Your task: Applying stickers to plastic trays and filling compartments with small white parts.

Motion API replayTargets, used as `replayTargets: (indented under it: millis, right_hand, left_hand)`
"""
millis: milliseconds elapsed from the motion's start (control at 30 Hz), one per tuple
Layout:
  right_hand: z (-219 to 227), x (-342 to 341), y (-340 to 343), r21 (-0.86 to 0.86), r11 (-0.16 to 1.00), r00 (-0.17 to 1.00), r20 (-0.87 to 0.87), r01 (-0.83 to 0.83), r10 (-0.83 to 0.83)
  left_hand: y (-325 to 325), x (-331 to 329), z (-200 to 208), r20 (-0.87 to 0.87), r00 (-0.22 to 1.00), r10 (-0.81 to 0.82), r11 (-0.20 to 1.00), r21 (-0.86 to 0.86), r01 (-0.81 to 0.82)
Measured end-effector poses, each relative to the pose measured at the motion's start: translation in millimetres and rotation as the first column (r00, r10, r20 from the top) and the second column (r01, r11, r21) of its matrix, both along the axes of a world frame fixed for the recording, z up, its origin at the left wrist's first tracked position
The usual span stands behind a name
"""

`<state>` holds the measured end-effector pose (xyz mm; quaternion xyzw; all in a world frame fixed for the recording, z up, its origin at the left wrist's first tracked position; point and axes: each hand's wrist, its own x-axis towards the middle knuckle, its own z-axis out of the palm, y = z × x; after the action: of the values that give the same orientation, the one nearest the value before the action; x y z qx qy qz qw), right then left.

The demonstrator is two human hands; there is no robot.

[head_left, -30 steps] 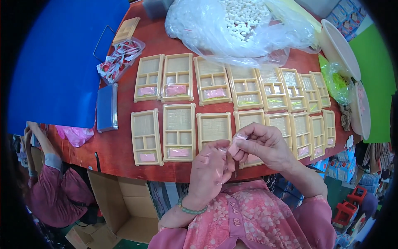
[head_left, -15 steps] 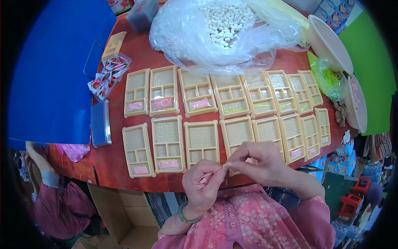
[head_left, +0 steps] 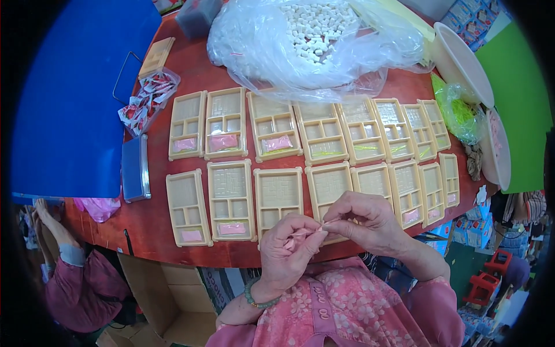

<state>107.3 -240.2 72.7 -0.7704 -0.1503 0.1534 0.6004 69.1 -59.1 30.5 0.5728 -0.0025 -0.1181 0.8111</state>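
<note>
Both hands are being held close together here, right over the tabletop's near edge (head_left: 153, 231), fingertips brought together and almost touching. The left hand (head_left: 289, 254) is curled into a loose fist, palm turned inward, the thumb laid up along the forefinger. The right hand (head_left: 370, 225) is bent over from the other side, a pinch being made by thumb and forefinger, knuckles raised. Both elbows are kept bent; the left forearm (head_left: 240, 311) is slanted up from below that edge, its wrist held almost straight, and the right forearm (head_left: 426, 266) is angled inward.
</note>
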Motion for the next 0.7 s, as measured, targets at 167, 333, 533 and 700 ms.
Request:
replayTargets:
  millis: [167, 333, 533, 700]
  right_hand:
    - [-4.0, -2.6, -0.5, 0.150, 0.985, 0.962, -0.268, 0.088, -0.045]
    - [-6.1, -3.6, -1.3, 0.108, 0.993, 0.982, -0.189, 0.050, -0.029]
    - [9.0, -4.4, 3.3, -0.068, 0.998, 0.997, -0.076, 0.013, -0.018]
    - [5.0, 0.8, -1.7, -0.079, 0.995, 0.994, -0.084, 0.064, -0.071]
  left_hand:
    - [2.4, 3.6, 6.8, -0.086, 0.995, 0.051, 0.991, -0.117, -0.061]
    - [8.2, 6.7, 12.8, -0.250, 0.965, -0.076, 0.996, -0.056, 0.064]
    - [6.6, 4.3, 2.0, 0.158, 0.987, 0.024, 0.991, 0.126, -0.044]
    - [3.1, 4.5, 5.6, 0.129, 0.991, 0.031, 0.986, 0.159, -0.051]
